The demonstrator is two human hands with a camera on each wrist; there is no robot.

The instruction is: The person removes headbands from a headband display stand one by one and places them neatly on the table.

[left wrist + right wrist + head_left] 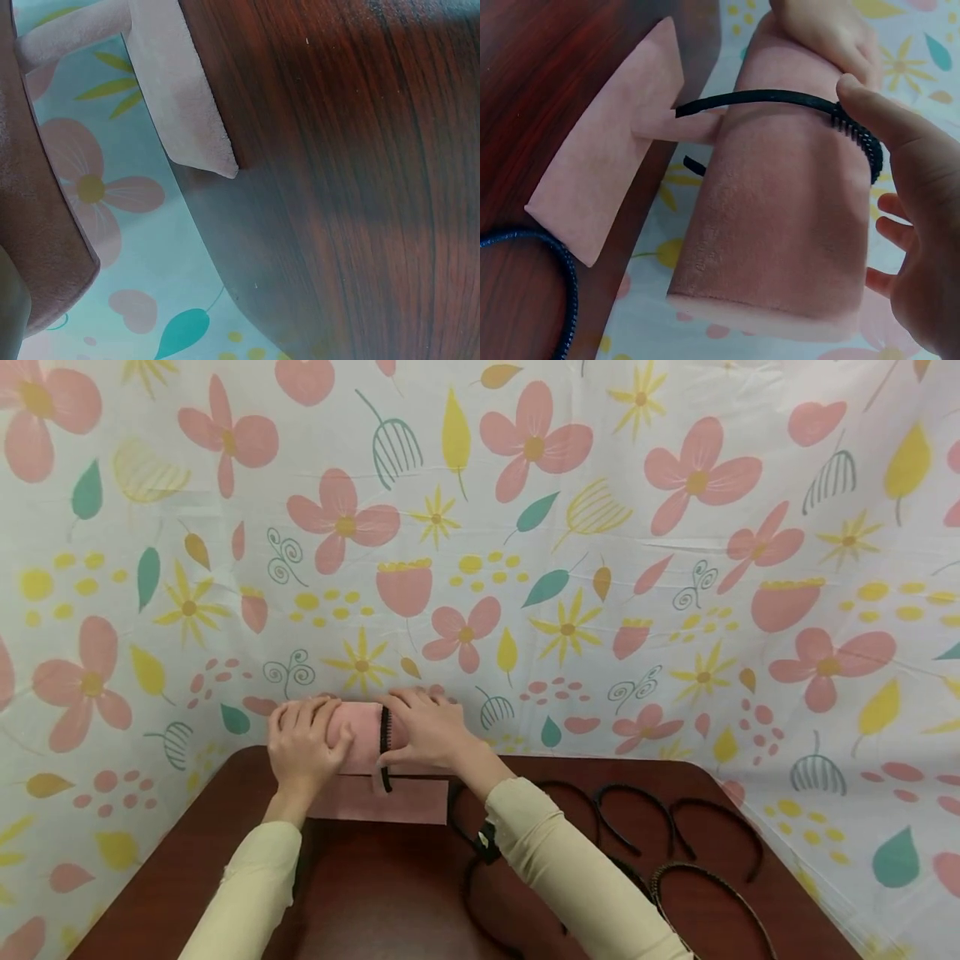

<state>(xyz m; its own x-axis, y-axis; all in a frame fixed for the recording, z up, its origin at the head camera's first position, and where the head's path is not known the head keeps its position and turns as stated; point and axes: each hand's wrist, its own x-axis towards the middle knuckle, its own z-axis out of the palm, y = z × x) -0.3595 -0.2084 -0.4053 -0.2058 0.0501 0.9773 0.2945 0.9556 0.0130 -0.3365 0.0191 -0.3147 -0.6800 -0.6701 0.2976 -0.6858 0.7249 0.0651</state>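
Note:
A pink plush headband stand (780, 225) has a thick horizontal roll joined by a short stem to a flat base (405, 802) on the table. Around the roll's middle sits a black headband (386, 735) with small teeth, its two ends (697, 106) pointing toward the base. My left hand (303, 739) grips the roll's left end, thumb in front and fingers over the top. With its thumb against the toothed part, my right hand (429, 727) holds the headband on the roll; its index finger is hidden in the right wrist view.
Several dark headbands lie on the right side of the brown table, among them a black one (637, 787) and a brown braided one (712, 870). A floral sheet (540, 568) hangs behind the table's far edge, close to the stand.

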